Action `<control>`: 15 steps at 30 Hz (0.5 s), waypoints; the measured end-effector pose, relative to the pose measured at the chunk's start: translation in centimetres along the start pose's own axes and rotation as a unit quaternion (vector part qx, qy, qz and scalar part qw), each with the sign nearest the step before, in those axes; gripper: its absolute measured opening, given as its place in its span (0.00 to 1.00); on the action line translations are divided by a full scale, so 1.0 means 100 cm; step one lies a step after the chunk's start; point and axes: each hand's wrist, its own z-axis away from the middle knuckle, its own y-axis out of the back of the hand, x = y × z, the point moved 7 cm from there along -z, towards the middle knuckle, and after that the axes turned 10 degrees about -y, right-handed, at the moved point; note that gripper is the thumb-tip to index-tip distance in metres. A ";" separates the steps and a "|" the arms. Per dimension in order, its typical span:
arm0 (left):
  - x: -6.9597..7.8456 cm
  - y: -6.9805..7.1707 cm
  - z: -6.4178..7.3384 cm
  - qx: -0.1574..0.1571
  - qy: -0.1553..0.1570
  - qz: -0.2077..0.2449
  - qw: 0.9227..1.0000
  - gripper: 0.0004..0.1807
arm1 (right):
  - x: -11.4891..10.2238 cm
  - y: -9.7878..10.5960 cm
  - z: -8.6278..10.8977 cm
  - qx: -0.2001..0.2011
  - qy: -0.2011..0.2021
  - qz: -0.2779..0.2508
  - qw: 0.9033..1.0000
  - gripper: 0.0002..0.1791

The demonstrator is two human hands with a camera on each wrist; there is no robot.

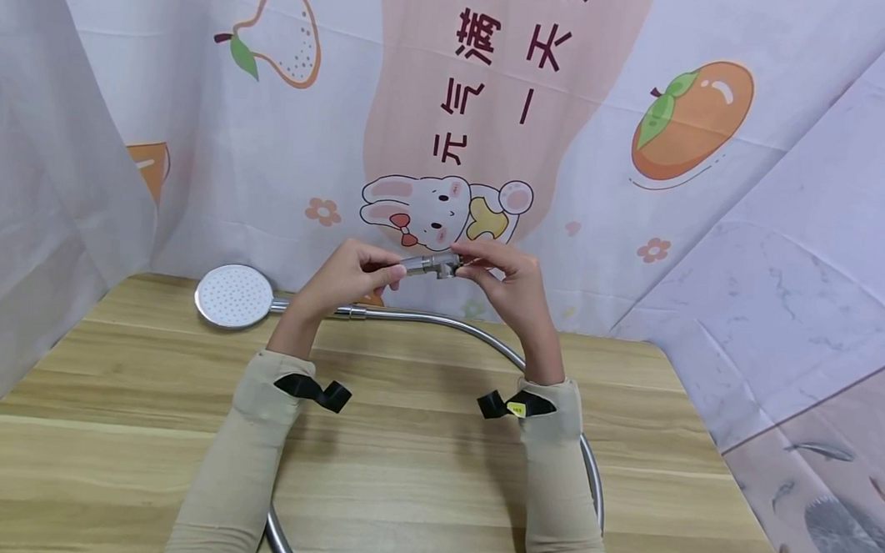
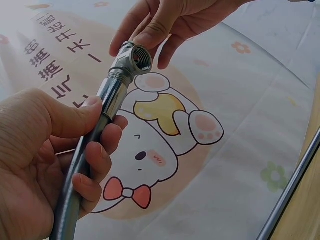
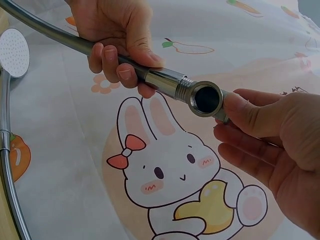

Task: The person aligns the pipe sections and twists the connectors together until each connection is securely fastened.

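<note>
My left hand (image 1: 343, 275) grips the end of a metal shower hose (image 2: 75, 180), fingers curled round it and thumb along the shiny end nut (image 3: 162, 84). A silver pipe fitting (image 1: 446, 266) with a round threaded side opening sits in line with the nut. Some of the fitting's outer thread shows between its body and the nut. With thumb and fingertips, my right hand (image 1: 508, 284) pinches the fitting's far end, which is partly hidden. Both hands hold these parts up above the back of the table.
A round white shower head (image 1: 234, 297) lies at the table's back left, its handle joined to the hose that loops right and forward under the arms. Behind the wooden table (image 1: 402, 475) hangs a printed curtain (image 1: 330, 120).
</note>
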 end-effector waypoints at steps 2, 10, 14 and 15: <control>0.000 0.000 0.000 0.001 -0.001 0.001 1.000 0.10 | -0.001 0.000 0.000 -0.002 0.004 -0.001 1.000 0.15; -0.001 0.000 0.000 0.003 0.001 0.001 1.000 0.10 | -0.001 -0.001 -0.001 -0.007 0.015 -0.010 1.000 0.16; -0.001 0.000 0.001 0.002 0.003 -0.001 1.000 0.10 | 0.000 -0.001 -0.001 -0.006 0.012 -0.011 1.000 0.16; -0.001 0.000 0.001 0.002 0.004 -0.001 1.000 0.10 | 0.000 -0.001 -0.001 -0.005 0.010 -0.011 1.000 0.16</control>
